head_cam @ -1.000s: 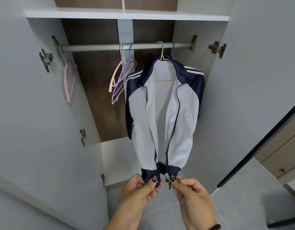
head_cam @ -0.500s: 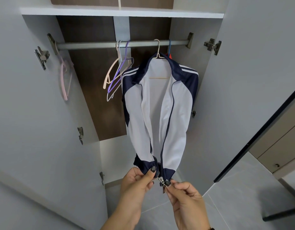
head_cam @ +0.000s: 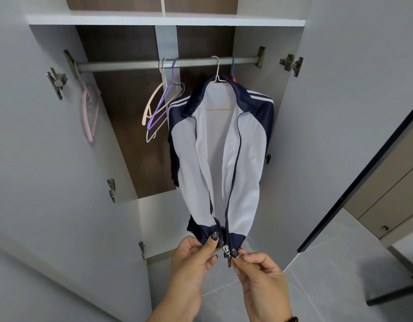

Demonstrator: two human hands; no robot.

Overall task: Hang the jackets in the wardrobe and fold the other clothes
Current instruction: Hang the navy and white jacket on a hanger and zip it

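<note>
A white track jacket with navy-blue shoulders, collar and hem band (head_cam: pixel 242 163) hangs from a pale wire hanger (head_cam: pixel 216 73) on the grey metal rail (head_cam: pixel 135 65) of an open wardrobe, toward the rail's right end. White stripes run along each navy shoulder, and the front lies unzipped, showing the white lining and the hanger's pale crossbar. The garment's long axis runs from the collar, far and high, down to the hem, which is drawn near and low toward the person.

The left hand (head_cam: pixel 191 259) pinches the left side of the navy hem, thumb on top. The right hand (head_cam: pixel 261 273) pinches the small metal zipper pull (head_cam: pixel 226 251) at the bottom of the right front edge.

Left of the jacket, a cluster of empty peach, purple and white hangers (head_cam: pixel 159 108) dangles from the rail; a pink hanger (head_cam: pixel 89 112) hangs at the far left end. Behind the collar a blue hanger hook (head_cam: pixel 233 66) and a sliver of red show, the rest hidden by the jacket. The sleeves fall largely out of sight behind the body. Both forearms are cut off by the lower edge.
</note>
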